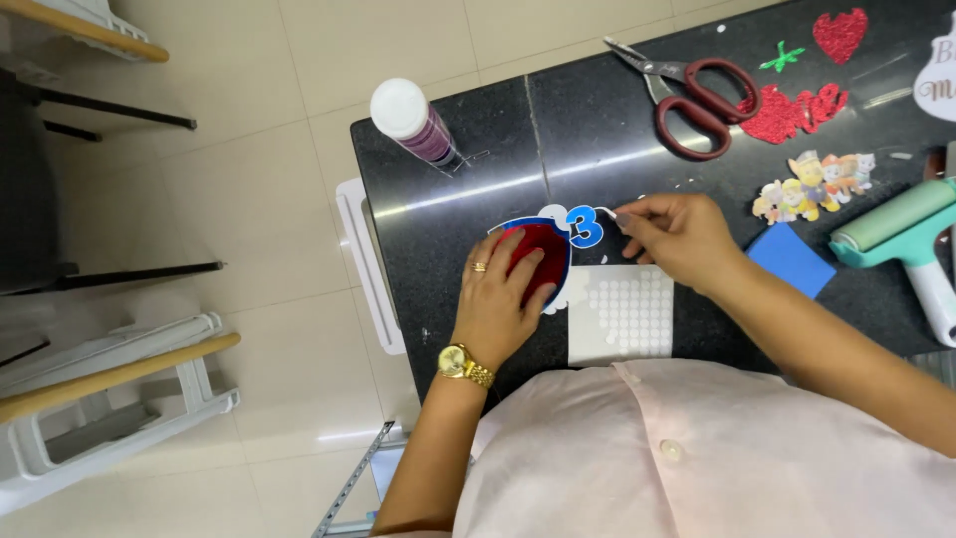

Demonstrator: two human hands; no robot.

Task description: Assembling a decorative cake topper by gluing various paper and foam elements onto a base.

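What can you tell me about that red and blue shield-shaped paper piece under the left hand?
The red and blue shield-shaped paper cutout lies flat on the black glossy table. It looks like layered card: a red centre, a blue border, a white edge. A blue paper number sits at its upper corner. The left hand presses on the red part; the right hand pinches something small beside the number.

A white sign [937, 72] with dark script lies at the desk's [597, 130] far right edge, partly cut off.

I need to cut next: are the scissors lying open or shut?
Open. The scissors lie flat on the black table, blades parted in a narrow V and the red handle loops apart.
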